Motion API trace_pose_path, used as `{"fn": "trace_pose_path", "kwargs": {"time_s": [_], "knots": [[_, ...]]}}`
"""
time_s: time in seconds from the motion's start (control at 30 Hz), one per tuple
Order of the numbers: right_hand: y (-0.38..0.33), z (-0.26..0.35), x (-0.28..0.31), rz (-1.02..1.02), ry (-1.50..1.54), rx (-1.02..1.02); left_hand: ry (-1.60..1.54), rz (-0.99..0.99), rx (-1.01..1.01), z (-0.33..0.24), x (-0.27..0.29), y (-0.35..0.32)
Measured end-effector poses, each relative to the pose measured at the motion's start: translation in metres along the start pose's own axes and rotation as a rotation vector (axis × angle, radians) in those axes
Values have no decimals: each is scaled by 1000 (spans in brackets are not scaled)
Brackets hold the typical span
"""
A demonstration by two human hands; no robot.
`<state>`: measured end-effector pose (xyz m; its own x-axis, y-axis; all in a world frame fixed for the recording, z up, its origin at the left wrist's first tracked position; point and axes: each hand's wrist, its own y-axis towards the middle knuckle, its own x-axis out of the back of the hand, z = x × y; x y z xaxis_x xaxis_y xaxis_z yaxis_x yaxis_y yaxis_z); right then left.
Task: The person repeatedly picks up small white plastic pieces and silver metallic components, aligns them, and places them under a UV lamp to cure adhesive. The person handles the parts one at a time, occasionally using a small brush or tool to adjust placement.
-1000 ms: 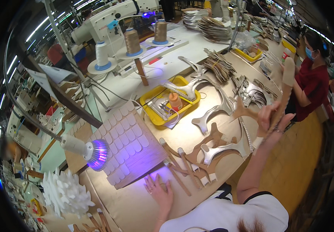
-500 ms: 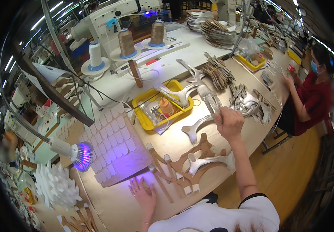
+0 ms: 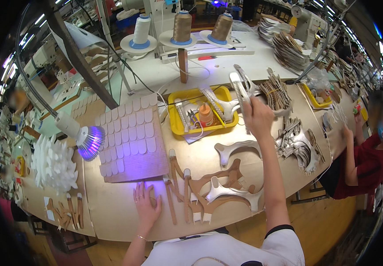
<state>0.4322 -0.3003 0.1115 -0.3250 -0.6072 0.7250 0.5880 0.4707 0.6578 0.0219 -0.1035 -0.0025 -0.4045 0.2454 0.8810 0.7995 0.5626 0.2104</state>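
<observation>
My right hand (image 3: 259, 117) is closed around a long silver strap piece with a rounded end (image 3: 237, 82), held above the table just right of the yellow basket (image 3: 176, 128). Its lower part is hidden by my fingers. My left hand (image 3: 146, 206) rests flat on the table, fingers spread, below the near edge of a board (image 3: 131, 174) covered with rows of pale rounded tabs. Between my arms lie brown branched cut pieces (image 3: 196, 184) and a silver Y-shaped piece (image 3: 227, 190). Another silver branched piece (image 3: 233, 150) lies beyond them, partly behind my right forearm.
An orange-capped bottle (image 3: 205, 116) and small tools sit in the basket. Behind it stand thread cones (image 3: 182, 29). A lit lamp (image 3: 89, 142) hangs over the board's left edge. Silver pieces are heaped (image 3: 304, 146) at right, near a seated co-worker (image 3: 360, 164).
The whole view has shifted. My right hand, with the strap piece, has moved farther from me and closer to the basket. My left hand stays flat beside the board.
</observation>
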Motion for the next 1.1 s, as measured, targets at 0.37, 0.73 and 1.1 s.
{"fn": "trace_pose_path", "kwargs": {"time_s": [0.37,0.73,1.1], "knots": [[-64,-22,-4,523,88,-153,14,-14,-6,-4,2,2],[-123,61,68,385,239,-222,2,-6,9,-2,2,3],[-168,200,55,847,287,-303,-23,26,9,6,1,1]]}}
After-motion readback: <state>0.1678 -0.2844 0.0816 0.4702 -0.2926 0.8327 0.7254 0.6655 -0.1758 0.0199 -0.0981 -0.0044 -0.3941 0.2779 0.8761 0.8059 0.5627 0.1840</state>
